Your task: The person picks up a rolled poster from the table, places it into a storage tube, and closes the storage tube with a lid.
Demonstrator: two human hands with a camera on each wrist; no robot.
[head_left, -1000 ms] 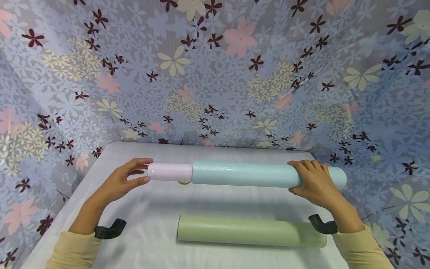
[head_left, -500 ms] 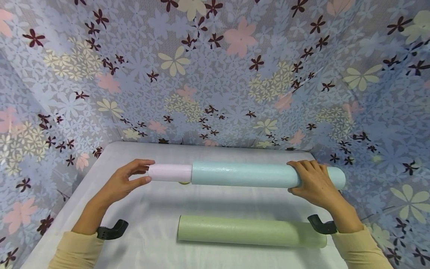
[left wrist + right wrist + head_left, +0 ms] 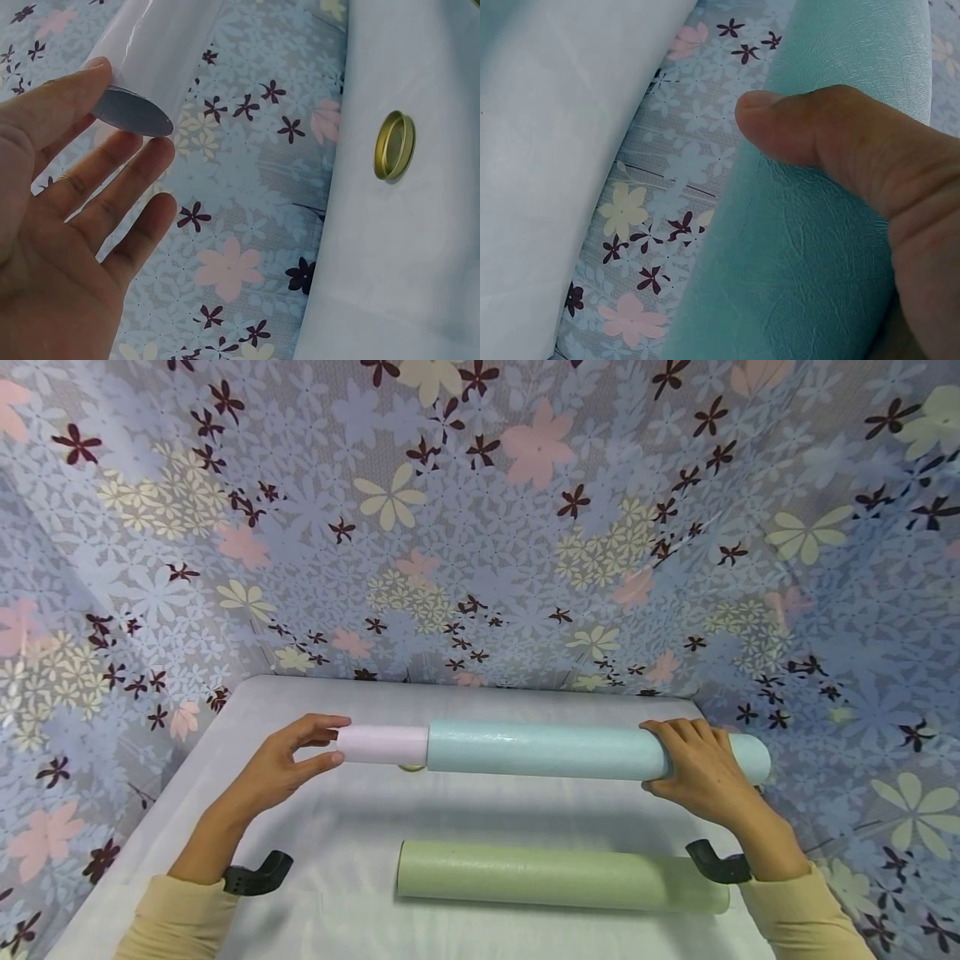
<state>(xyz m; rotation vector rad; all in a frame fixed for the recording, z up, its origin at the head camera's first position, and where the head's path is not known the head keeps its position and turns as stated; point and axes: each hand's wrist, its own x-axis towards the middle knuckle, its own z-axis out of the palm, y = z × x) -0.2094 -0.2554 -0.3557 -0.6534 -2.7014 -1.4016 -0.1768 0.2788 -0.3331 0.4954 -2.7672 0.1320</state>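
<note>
A pale lilac inner tube (image 3: 382, 744) sticks out of the left end of a long light-blue tube (image 3: 543, 749), both held level above the table. My left hand (image 3: 281, 764) pinches the lilac tube's outer end between thumb and fingertips. In the left wrist view, the thumb (image 3: 94, 71) lies on its side, with fingertips at the rim of its grey end (image 3: 131, 112). My right hand (image 3: 697, 764) grips the blue tube near its right end; the right wrist view shows that thumb (image 3: 810, 124) across the textured blue surface.
A green tube (image 3: 562, 877) lies across the front of the white-covered table (image 3: 337, 877). A small gold round lid (image 3: 395, 146) rests on the cloth, mostly hidden under the tubes in the head view. Floral fabric (image 3: 480, 527) hangs behind the table.
My left hand has moved slightly right, and the visible length of the lilac tube has become a little shorter as it slides into the blue tube. The right hand has hardly moved.
</note>
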